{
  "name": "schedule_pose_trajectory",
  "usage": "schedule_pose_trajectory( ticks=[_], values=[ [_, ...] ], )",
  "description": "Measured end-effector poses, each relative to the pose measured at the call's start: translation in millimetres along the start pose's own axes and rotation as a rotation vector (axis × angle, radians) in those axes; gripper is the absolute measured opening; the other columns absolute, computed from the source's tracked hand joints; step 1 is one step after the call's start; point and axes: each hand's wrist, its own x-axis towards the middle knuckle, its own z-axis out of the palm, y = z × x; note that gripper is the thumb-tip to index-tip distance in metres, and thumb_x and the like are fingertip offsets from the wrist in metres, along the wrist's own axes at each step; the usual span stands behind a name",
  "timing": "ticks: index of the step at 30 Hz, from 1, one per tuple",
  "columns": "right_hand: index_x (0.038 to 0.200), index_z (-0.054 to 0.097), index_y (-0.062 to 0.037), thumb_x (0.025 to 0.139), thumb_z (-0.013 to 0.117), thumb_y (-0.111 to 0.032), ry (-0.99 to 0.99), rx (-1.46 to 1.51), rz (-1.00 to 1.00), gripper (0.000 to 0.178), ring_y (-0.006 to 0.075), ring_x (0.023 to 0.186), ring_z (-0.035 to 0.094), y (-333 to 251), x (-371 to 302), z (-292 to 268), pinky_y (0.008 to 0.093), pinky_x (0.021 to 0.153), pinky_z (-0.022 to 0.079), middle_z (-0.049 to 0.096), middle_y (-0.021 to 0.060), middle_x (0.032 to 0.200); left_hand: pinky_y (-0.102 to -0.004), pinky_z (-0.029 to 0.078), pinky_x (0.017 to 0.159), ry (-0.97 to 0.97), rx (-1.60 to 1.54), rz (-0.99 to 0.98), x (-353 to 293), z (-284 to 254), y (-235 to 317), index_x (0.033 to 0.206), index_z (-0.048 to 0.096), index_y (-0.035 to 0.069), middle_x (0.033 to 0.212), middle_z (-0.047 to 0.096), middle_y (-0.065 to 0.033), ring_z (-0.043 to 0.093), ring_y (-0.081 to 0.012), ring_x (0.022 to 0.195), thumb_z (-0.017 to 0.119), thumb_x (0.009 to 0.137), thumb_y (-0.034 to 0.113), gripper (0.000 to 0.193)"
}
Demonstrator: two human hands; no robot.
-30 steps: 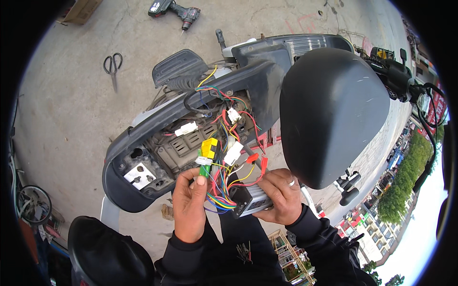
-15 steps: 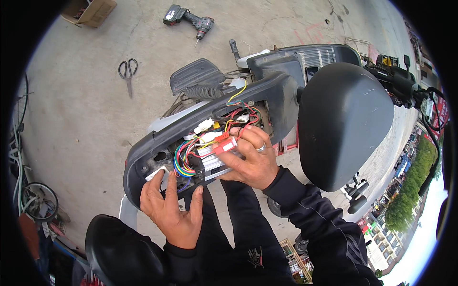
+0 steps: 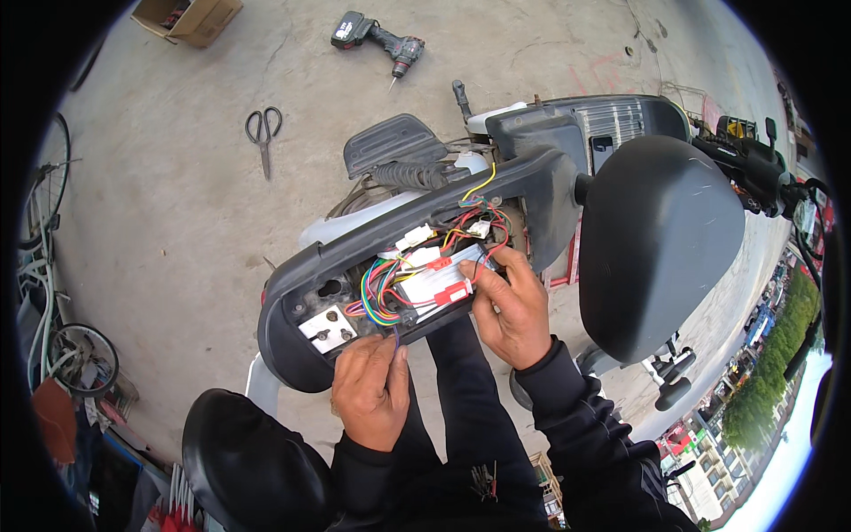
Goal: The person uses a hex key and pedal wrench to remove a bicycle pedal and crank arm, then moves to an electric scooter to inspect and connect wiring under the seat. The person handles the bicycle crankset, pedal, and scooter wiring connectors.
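An open, dark plastic compartment (image 3: 301,262) of an electric scooter lies before me, crowded with coloured wires. Inside sits a silver finned box (image 3: 430,282), with a red connector (image 3: 453,293) lying on it and white connectors (image 3: 415,238) beside it. My left hand (image 3: 372,395) is at the near edge, fingertips pinched on a thin purple wire (image 3: 397,337). At the silver box's right end, my right hand (image 3: 512,312) has thumb and fingers closed around a red wire (image 3: 486,259). Left of the wire bundle rests a white socket plate (image 3: 327,329) with dark round fittings.
Scissors (image 3: 264,140) and a cordless drill (image 3: 379,42) lie on the concrete floor, with a cardboard box (image 3: 199,21) farther left. A black seat (image 3: 660,244) stands at the right and another black rounded part (image 3: 253,461) at the lower left. A bicycle wheel (image 3: 84,359) is at far left.
My left hand has left the white socket plate and moved right to the purple wire. My right hand has let go of the red connector, which now lies on the silver box. The view has shifted.
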Motion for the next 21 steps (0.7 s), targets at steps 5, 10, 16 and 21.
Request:
schedule_pose_trajectory(
  ticks=[5,10,16,21],
  values=[
    [0.115,0.077,-0.0084,0.075,0.076,0.001,0.015,-0.066,-0.107,0.041,0.0362,0.103,0.064,-3,7,-9,0.0445,0.084,0.055,0.062,0.0163,0.125,-0.0439,0.053,0.101,0.132,0.099,0.005,1,-5,-1,0.123,0.072,-0.003,0.122,0.071,-0.0198,0.068,-0.0368,0.114,0.081,0.086,-0.003,0.038],
    [0.118,0.079,-0.0108,0.072,0.089,-0.009,0.009,-0.084,-0.093,0.047,0.0352,0.112,0.061,-21,-3,-10,0.0443,0.09,0.053,0.064,0.0112,0.125,-0.0474,0.05,0.109,0.046,0.169,0.124,9,6,-7,0.13,0.07,-0.002,0.137,0.066,-0.0214,0.062,-0.041,0.132,0.08,0.084,-0.007,0.047],
    [0.111,0.08,-0.0115,0.081,0.087,-0.014,-0.088,0.001,-0.124,0.031,0.0315,0.106,0.063,0,27,-19,0.0416,0.088,0.052,0.067,0.0076,0.114,-0.0485,0.046,0.114,0.133,0.122,0.132,-7,5,-19,0.14,0.061,-0.003,0.144,0.062,-0.0224,0.059,-0.0411,0.136,0.077,0.084,-0.009,0.059],
    [0.108,0.078,-0.0116,0.081,0.088,-0.014,-0.168,-0.03,-0.128,0.03,0.031,0.101,0.064,-1,29,-28,0.0414,0.081,0.053,0.067,0.0082,0.112,-0.0434,0.051,0.103,0.137,0.151,-0.04,-48,-13,-7,0.14,0.061,-0.004,0.131,0.061,-0.0224,0.064,-0.0351,0.116,0.075,0.086,-0.009,0.056]
  ],
)
